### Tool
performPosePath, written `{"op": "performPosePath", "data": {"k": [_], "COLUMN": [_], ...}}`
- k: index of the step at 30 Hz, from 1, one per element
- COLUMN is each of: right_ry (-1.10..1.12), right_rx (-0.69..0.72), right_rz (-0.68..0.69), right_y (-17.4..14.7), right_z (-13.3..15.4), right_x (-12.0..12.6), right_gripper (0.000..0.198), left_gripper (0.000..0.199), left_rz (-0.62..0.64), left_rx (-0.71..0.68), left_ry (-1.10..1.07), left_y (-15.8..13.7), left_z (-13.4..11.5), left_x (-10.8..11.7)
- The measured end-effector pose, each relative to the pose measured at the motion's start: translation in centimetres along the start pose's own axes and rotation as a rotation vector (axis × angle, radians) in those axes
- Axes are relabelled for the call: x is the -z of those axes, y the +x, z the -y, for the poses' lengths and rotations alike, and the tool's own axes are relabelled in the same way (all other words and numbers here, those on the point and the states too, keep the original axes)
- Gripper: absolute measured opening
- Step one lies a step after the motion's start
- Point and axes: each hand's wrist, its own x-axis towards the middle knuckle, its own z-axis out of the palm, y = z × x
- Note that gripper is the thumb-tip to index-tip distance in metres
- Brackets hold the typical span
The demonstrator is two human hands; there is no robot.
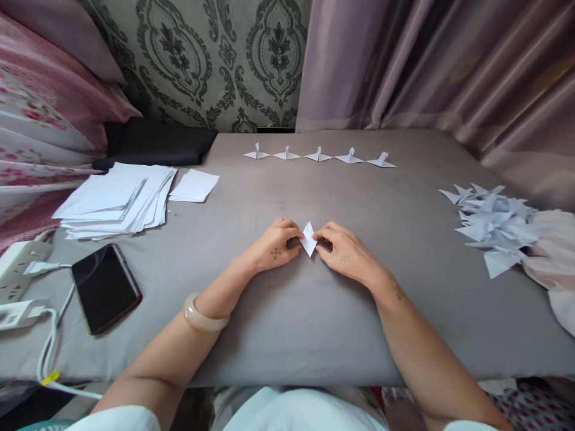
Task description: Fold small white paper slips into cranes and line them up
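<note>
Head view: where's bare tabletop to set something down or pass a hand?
Free: the wide grey strip between the row of folded birds and the hands, left hand and right hand; also the near edge right of the right forearm. Crowded: paper stack and phone left, folded pile right.

I see a small white folded paper piece (308, 238), matt and crisply creased, pinched between my left hand (275, 246) and right hand (344, 257) on a grey cloth table cover (287, 311) with a soft, dull weave. The stack of white paper sheets (119, 200) looks smooth and matt, as do the five folded white paper birds (318, 155) and the heap of pale folded paper shapes (492, 224). The black smartphone (105, 287) has a glossy glass face. My pale bangle (202, 318) looks polished, like stone
</note>
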Motion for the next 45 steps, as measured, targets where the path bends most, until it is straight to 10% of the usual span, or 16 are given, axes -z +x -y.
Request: {"op": "performPosePath", "data": {"k": [24, 45], "right_ry": [0.09, 0.054], "right_rx": [-0.179, -0.258], "right_rz": [-0.127, -0.15], "right_y": [1.5, 1.8], "right_z": [0.0, 0.0], "right_x": [-1.4, -2.1], "right_gripper": [0.021, 0.02], "left_gripper": [0.016, 0.013], "left_rz": [-0.071, -0.034], "left_rx": [0.342, 0.325], "left_ry": [-0.235, -0.252], "left_y": [1.2, 1.6], "left_z": [0.0, 0.5], "left_x": [-0.5, -0.4]}}
